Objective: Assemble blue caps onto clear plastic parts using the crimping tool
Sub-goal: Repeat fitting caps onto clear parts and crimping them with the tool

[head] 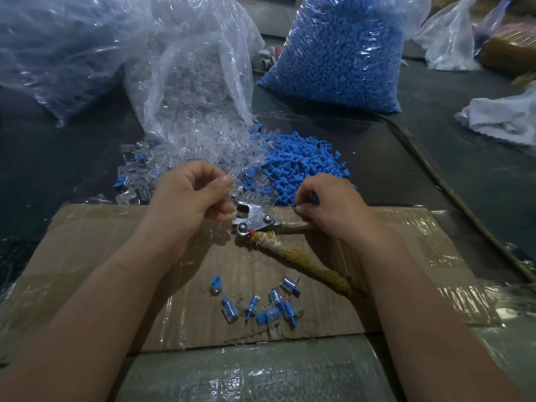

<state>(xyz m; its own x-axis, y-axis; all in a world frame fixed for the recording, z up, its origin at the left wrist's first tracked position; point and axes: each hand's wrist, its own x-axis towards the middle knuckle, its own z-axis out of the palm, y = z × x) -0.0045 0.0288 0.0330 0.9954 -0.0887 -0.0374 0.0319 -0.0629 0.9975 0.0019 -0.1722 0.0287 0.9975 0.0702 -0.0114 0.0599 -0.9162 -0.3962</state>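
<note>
Misalignment worries us: with our left hand (191, 195) pinching what looks like a clear part (229, 180) and our right hand (329, 206) pinching a blue cap (312, 198), a skewed fit could jam the crimping tool (256, 223) mid-frame.

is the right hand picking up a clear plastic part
No, the fingers of the right hand pinch a blue cap at the near edge of the loose pile of blue caps.

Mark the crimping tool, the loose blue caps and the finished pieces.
crimping tool (256, 217): head view, its metal head.
loose blue caps (298, 166): head view, middle of the pile.
finished pieces (229, 310): head view, one capped part.
</note>
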